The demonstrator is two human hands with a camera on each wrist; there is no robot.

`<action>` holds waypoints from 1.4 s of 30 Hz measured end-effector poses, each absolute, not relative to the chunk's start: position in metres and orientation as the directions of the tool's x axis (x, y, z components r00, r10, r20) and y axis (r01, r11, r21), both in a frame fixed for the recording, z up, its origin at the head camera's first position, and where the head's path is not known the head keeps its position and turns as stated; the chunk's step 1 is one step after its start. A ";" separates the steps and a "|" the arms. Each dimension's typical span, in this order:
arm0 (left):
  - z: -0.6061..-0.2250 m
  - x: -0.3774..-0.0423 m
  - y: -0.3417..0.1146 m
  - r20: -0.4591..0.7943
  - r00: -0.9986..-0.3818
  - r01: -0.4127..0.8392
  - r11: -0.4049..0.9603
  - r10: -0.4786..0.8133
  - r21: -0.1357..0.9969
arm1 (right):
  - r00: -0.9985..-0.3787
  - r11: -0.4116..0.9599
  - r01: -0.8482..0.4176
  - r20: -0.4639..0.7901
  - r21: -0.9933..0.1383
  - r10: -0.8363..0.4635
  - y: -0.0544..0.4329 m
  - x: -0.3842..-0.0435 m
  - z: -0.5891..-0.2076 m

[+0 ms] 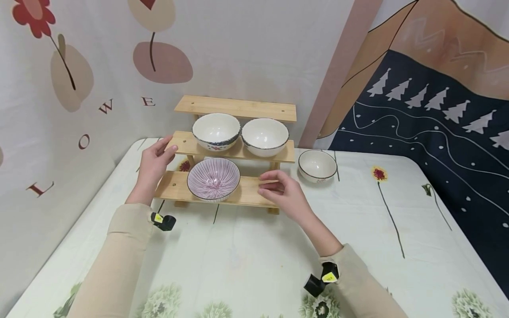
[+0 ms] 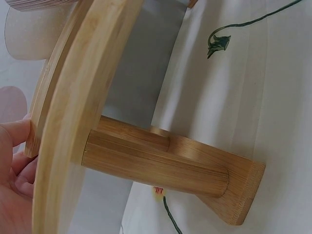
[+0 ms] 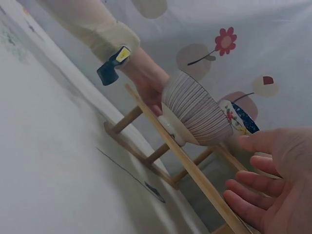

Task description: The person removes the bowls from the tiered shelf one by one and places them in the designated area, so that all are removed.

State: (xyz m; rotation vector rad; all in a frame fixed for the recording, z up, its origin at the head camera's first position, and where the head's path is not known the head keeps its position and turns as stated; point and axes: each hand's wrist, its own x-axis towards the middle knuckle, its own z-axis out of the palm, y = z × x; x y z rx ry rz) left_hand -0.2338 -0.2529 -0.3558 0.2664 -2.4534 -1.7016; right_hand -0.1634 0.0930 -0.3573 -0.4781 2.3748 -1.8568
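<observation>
A three-tier wooden shelf rack (image 1: 235,107) stands against the back wall. At the left end of its middle tier, my left hand (image 1: 152,162) pinches the board (image 2: 43,92) between thumb and fingers. A bowl with purple stripes (image 1: 214,179) sits on the lowest tier, left of centre. Two white bowls stand side by side on the middle tier: a blue-rimmed one (image 1: 216,129) and a dark-rimmed one (image 1: 265,136). My right hand (image 1: 287,194) hovers by the right part of the lowest tier, its fingers (image 3: 258,183) loosely bent around nothing, beside the striped bowl (image 3: 195,114).
A smaller white bowl (image 1: 317,166) stands on the table right of the rack. The table wears a pale floral cloth (image 1: 238,256). Behind rises a printed curtain (image 1: 254,53), with a dark tree-patterned cloth (image 1: 429,115) at the right.
</observation>
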 end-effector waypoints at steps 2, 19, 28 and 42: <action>-0.356 -0.234 -0.253 0.014 -0.974 -0.066 0.339 -0.227 0.939 | -0.943 0.192 -0.186 0.120 -0.964 -0.312 0.090 -0.163 -0.357; -0.355 -0.231 -0.254 0.008 -0.972 -0.071 0.328 -0.233 0.942 | -0.927 0.088 -0.165 0.124 -0.982 -0.355 0.052 -0.164 -0.361; -0.357 -0.233 -0.254 0.018 -0.974 -0.058 0.324 -0.226 0.944 | -0.922 0.047 -0.157 0.129 -0.987 -0.366 0.032 -0.164 -0.364; -0.357 -0.233 -0.253 0.021 -0.974 -0.058 0.340 -0.224 0.939 | -0.929 0.137 -0.161 0.103 -0.977 -0.356 0.011 -0.165 -0.363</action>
